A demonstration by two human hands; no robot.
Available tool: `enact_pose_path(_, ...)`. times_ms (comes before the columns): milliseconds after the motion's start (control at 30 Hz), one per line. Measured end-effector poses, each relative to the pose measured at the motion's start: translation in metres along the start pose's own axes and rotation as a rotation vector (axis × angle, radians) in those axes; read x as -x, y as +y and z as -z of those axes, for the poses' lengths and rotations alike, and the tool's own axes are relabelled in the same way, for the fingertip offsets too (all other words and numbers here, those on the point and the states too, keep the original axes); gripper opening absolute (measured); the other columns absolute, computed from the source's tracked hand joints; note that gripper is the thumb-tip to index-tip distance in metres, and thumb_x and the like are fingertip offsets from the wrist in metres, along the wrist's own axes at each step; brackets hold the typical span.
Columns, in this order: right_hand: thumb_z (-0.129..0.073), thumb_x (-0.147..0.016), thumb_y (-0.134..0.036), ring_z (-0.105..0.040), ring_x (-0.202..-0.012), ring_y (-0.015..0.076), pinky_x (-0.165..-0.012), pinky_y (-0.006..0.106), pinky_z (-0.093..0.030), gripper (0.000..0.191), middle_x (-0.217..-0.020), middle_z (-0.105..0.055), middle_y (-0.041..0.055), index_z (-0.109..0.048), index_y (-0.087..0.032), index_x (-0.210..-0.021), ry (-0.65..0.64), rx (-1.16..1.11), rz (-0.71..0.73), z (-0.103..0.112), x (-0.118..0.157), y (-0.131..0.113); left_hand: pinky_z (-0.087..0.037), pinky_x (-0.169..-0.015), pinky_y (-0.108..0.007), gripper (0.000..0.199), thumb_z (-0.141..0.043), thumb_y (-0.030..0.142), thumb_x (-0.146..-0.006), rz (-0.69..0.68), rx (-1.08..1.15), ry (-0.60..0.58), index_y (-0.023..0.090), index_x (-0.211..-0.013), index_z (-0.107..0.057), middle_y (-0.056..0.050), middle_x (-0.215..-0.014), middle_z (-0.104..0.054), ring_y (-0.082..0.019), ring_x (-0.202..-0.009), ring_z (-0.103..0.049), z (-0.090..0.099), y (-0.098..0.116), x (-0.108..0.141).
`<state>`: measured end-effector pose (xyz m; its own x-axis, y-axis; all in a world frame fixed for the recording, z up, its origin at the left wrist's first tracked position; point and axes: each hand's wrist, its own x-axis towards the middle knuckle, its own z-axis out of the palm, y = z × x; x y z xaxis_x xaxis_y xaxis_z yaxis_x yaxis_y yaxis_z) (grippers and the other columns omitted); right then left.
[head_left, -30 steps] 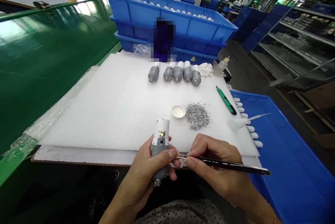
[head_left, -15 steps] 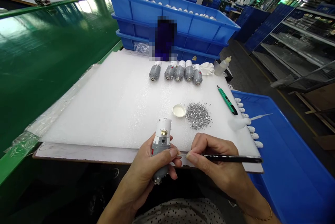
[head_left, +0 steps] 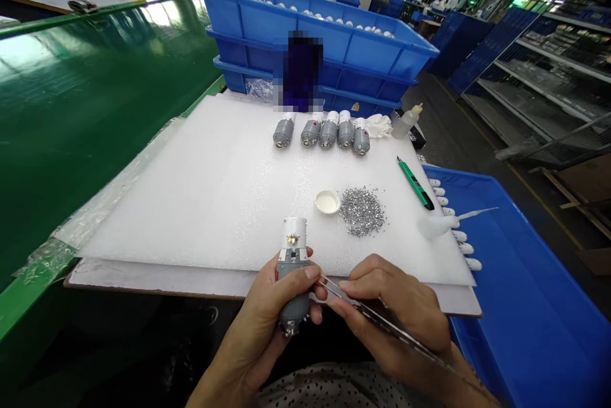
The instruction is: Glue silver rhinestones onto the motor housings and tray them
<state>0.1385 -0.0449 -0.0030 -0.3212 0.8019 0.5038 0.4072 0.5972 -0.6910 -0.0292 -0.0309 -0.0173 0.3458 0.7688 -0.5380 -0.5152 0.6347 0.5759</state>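
1. The counter [head_left: 143,281] in front of you carries a broad white foam sheet [head_left: 214,185] with a fine grainy surface; blue plastic crates [head_left: 363,45] are stacked at its far edge.
2. Your left hand [head_left: 272,312] has its fingers wrapped fully round a cylindrical motor unit [head_left: 292,268], held upright just above the near edge of the counter. Its body is grey metal, its cap is white plastic, and a small brass part sits at the front.
3. Your right hand [head_left: 396,312] has its fingers pinched closed on slim metal tweezers [head_left: 377,325], whose tips sit just beside the unit's grey body.
4. Five like units [head_left: 324,131] lie in a row at the far side of the foam.
5. A heap of tiny silvery parts [head_left: 361,211] lies beside a shallow round white dish [head_left: 327,202].
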Motion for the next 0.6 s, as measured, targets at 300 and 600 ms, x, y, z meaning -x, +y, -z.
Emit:
enact_pose_path(300, -0.067, -0.087, -0.012, -0.054, -0.06, 0.009, -0.053, 0.022, -0.042, 0.012, -0.071, -0.06, -0.0032, -0.062, -0.021, -0.082, -0.032, -0.215, -0.271, 0.0051, -0.0026, 0.0027, -0.042, -0.048, -0.017, 0.028, -0.07, 0.027, -0.082, 0.008, -0.068, -0.064, 0.016, -0.103, -0.055, 0.003, -0.063, -0.063, -0.007, -0.047, -0.054, 0.0048, -0.0006, -0.0018)
enact_pose_path(600, -0.068, -0.087, -0.017, -0.055, -0.06, 0.0103, -0.053, 0.023, -0.042, 0.012, -0.07, -0.063, -0.0017, -0.062, -0.02, -0.077, -0.027, -0.295, -0.384, 0.0034, -0.0005, 0.0057, -0.044, -0.047, -0.015, 0.026, -0.07, 0.025, -0.082, 0.002, -0.067, -0.078, 0.016, -0.103, -0.056, 0.004, -0.066, -0.063, -0.006, -0.05, -0.053, 0.0061, -0.0027, -0.0029)
